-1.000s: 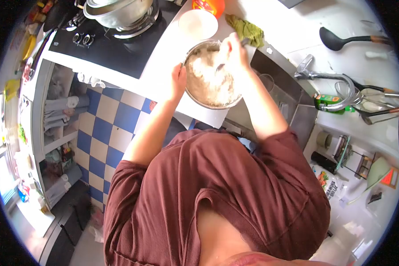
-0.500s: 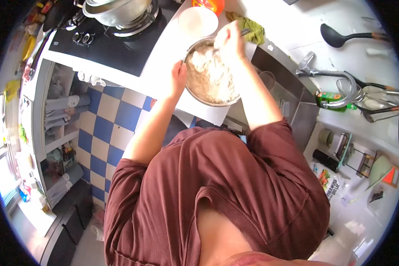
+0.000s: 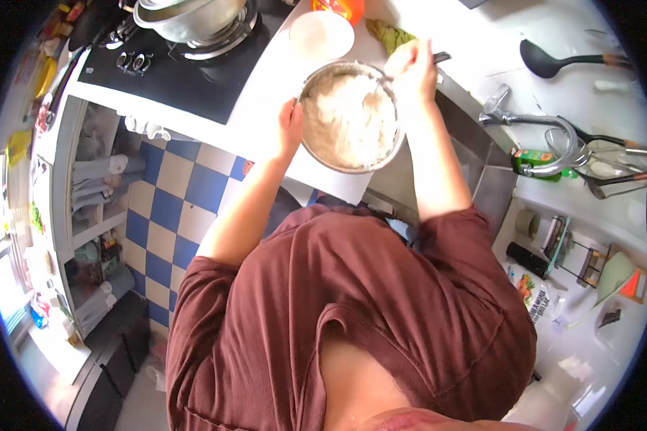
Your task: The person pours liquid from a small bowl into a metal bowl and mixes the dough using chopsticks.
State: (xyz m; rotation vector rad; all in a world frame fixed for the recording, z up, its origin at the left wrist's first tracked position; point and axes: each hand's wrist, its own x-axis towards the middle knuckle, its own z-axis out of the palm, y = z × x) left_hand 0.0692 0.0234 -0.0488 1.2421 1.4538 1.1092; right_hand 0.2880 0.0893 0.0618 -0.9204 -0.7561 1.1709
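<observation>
Right fingers [image 3: 405,60] clamped around dark-handled utensil [image 3: 442,57], at right rim of metal bowl [image 3: 352,172]. Left fingers [image 3: 292,115] seem clamped on opposite rim. Pale, lumpy mixture [image 3: 346,118] between them. For good stirring, I judge: hold rim firmly, scrape wall and bottom evenly. Beyond right fingers, green cloth [image 3: 385,33]. Utensil's lower end hard to see; bowl's underside hidden; mixture partly overexposed.

A metal bowl [image 3: 350,171] is gripped at its rim by the left hand [image 3: 289,128]. A pale, lumpy mixture [image 3: 349,118] is held inside. At the opposite rim, a dark-handled utensil [image 3: 442,57] is grasped by the right hand [image 3: 414,75]. A pot [image 3: 194,23] is set on the stove [image 3: 169,93].
</observation>
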